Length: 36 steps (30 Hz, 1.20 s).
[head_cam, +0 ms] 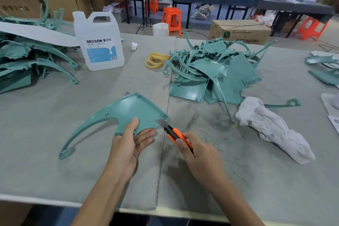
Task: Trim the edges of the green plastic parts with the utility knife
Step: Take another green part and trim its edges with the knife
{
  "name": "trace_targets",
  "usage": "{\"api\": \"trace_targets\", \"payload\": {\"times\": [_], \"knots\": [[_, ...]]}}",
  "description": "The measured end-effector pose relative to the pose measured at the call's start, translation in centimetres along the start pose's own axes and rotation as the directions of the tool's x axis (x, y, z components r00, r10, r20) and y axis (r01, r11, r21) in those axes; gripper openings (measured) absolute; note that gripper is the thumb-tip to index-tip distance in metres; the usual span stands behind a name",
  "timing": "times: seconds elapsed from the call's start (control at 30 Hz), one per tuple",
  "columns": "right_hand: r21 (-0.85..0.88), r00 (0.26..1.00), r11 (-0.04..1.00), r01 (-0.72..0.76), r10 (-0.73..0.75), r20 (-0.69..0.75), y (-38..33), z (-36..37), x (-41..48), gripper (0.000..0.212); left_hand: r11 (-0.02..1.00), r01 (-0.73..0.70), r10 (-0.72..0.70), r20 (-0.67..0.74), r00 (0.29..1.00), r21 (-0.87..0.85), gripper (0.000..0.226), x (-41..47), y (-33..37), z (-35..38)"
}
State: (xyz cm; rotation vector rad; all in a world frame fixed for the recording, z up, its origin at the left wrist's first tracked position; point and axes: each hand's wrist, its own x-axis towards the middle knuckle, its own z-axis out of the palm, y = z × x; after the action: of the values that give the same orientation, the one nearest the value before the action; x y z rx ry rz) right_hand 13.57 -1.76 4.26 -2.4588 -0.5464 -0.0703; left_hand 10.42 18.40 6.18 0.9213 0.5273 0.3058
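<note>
One green plastic part (128, 110), frame centre, is pinched at its lower edge by the left hand (128, 143). Right hand (198, 154) grips the utility knife (174, 132), blade at the part's corner. Probably light and flexible: hold near the cut.

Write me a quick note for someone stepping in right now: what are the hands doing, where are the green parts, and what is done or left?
Left hand holds one green part by its near edge, thumb on top, fingers underneath.
Right hand grips the orange utility knife, blade out and touching the part's right edge near its corner.
A pile of green parts lies beyond on the right, and a second heap at far left.
Done: shavings beside the knife suggest some trimming. I cannot tell which pile is finished.
Left: this part's edges, then any untrimmed parts.
</note>
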Motion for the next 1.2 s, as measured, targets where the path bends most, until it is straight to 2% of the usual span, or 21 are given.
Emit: {"api": "trace_targets", "payload": {"times": [0.13,0.23,0.37,0.5,0.57,0.63,0.77,0.83,0.9,0.97,1.07,1.17,1.2], "knots": [[0.136,0.995,0.988,-0.068,0.076,-0.059,0.2,-0.1,0.2,0.044,1.0,0.013,-0.013,0.001,1.0,-0.021,0.023,-0.4,0.6,-0.2],[0.128,0.996,0.992,-0.025,0.035,-0.078,0.1,0.2,-0.1,0.033,0.999,0.002,-0.002,-0.003,1.0,-0.05,0.02,-0.9,1.1,-0.3],[0.129,0.997,0.991,0.042,-0.034,-0.063,-0.4,0.6,-0.5,0.037,0.994,-0.005,0.0,-0.044,0.999,-0.109,0.016,-1.4,1.5,0.5],[0.166,0.997,0.985,0.05,-0.04,-0.063,-0.4,0.6,-0.7,0.03,0.991,0.002,-0.009,-0.046,0.999,-0.133,0.017,-1.8,1.8,1.0],[0.174,0.997,0.983,0.054,-0.044,-0.062,-0.4,0.7,-0.8,0.034,0.992,0.014,-0.019,-0.04,0.999,-0.128,0.018,-1.9,2.0,1.1],[0.207,0.997,0.978,0.027,-0.01,-0.083,-0.4,0.7,-0.7,0.037,0.993,0.031,-0.034,-0.026,0.999,-0.115,0.018,-2.1,2.2,0.9],[0.336,0.975,0.929,-0.154,0.198,-0.099,-0.2,0.0,0.4,0.028,0.999,0.047,-0.045,0.09,0.995,-0.027,0.021,-2.9,3.0,0.0],[0.485,0.965,0.852,-0.196,0.255,-0.058,-0.8,-0.5,0.8,0.022,0.996,0.033,-0.046,0.161,0.986,0.081,0.024,-3.2,3.4,-0.5],[0.725,0.961,0.65,-0.227,0.268,0.061,-1.9,-1.1,1.2,0.027,0.982,0.062,-0.101,0.219,0.97,0.179,0.019,-3.4,3.7,-0.9],[0.809,0.961,0.525,-0.266,0.208,0.181,-3.0,-1.7,1.5,0.036,0.962,0.121,-0.194,0.299,0.934,0.245,0.012,-3.6,3.8,-1.2],[0.837,0.95,0.453,-0.307,0.2,0.24,-4.0,-1.5,1.6,0.038,0.95,0.157,-0.244,0.331,0.912,0.269,0.03,-3.7,3.4,-1.5],[0.862,0.943,0.431,-0.266,0.301,0.141,-4.5,-0.7,1.5,0.024,0.969,0.192,-0.235,0.332,0.913,0.158,0.069,-3.9,1.7,-1.6],[0.867,0.938,0.429,-0.253,0.328,0.112,-4.8,-0.5,1.5,0.022,0.969,0.185,-0.231,0.338,0.912,0.163,0.074,-4.2,1.1,-1.4]]}}
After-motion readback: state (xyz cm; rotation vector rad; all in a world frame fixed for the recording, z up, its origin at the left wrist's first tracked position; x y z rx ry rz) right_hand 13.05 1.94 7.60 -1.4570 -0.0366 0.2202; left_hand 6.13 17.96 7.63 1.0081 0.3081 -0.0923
